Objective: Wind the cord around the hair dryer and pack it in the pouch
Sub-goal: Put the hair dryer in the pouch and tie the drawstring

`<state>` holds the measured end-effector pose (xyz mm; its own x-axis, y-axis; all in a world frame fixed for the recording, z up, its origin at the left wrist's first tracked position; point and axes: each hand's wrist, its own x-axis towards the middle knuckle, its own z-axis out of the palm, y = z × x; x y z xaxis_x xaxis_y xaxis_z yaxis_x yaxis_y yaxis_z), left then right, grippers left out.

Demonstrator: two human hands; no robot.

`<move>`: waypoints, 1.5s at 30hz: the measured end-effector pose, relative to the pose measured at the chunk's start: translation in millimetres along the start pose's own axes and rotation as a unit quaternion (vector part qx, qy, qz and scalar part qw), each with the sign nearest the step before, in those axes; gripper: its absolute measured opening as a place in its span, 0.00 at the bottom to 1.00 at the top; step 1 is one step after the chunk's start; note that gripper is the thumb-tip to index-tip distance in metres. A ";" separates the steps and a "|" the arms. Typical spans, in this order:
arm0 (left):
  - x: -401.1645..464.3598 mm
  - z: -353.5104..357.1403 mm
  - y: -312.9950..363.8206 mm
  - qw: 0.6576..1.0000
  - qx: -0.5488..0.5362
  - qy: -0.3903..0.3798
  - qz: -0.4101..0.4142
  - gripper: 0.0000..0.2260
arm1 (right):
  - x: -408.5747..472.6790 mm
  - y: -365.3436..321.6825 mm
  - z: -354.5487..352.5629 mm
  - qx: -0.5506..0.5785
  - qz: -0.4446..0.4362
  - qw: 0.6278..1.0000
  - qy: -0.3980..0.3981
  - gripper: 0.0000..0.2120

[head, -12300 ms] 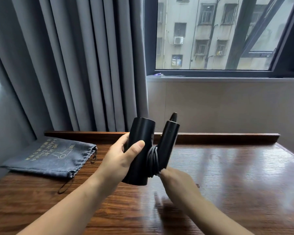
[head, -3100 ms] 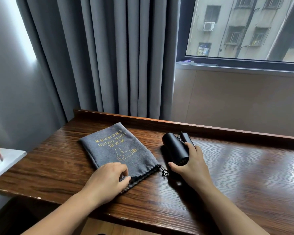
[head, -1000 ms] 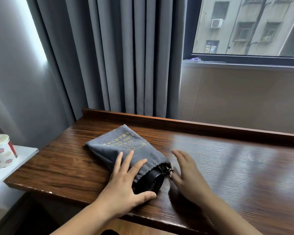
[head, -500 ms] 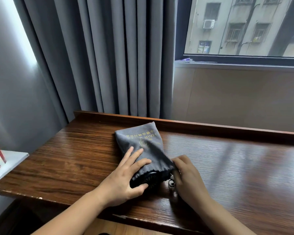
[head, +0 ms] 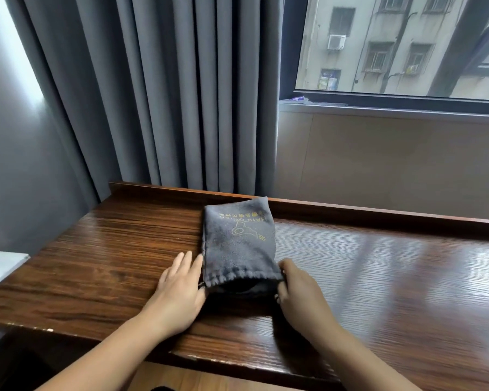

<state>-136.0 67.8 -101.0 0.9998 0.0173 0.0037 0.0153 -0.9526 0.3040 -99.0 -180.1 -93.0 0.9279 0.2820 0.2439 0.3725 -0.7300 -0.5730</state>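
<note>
Two hands flank the pouch (head: 239, 244): left hand (head: 180, 289), right hand (head: 299, 294).

A hotel-style room by a window

A polished wooden desk (head: 378, 277) stood below grey blackout curtains (head: 167, 94); a branded hair-dryer pouch (head: 239, 244) lay there, apartment blocks (head: 378, 43) outside.

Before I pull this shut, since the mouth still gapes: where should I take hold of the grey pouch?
Probably at the two ends of the gathered hem, from the near side. The grey pouch lies flat with its mouth facing you, and the drawstring channel runs across that edge. The left hand and the right hand already flank those corners; the cords themselves are hard to make out.
</note>
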 end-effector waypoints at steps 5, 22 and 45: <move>0.0 -27.0 8.2 0.997 -0.064 0.046 -0.005 0.12 | 18.3 -13.1 -3.0 0.157 0.092 0.983 -0.008 0.11; 50.9 -177.0 62.8 0.901 -0.412 0.132 0.014 0.15 | 118.2 -72.4 -111.8 0.330 0.095 0.921 0.183 0.10; 45.1 -108.1 49.0 0.890 -0.431 0.071 0.126 0.13 | 75.1 -43.3 -108.3 0.514 0.087 0.851 0.062 0.10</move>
<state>-91.1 54.8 17.1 0.9582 -0.0679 0.2778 -0.2839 -0.3446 0.8948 -47.2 -194.8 34.9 0.9855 0.1110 0.1286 0.1053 0.1950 -0.9751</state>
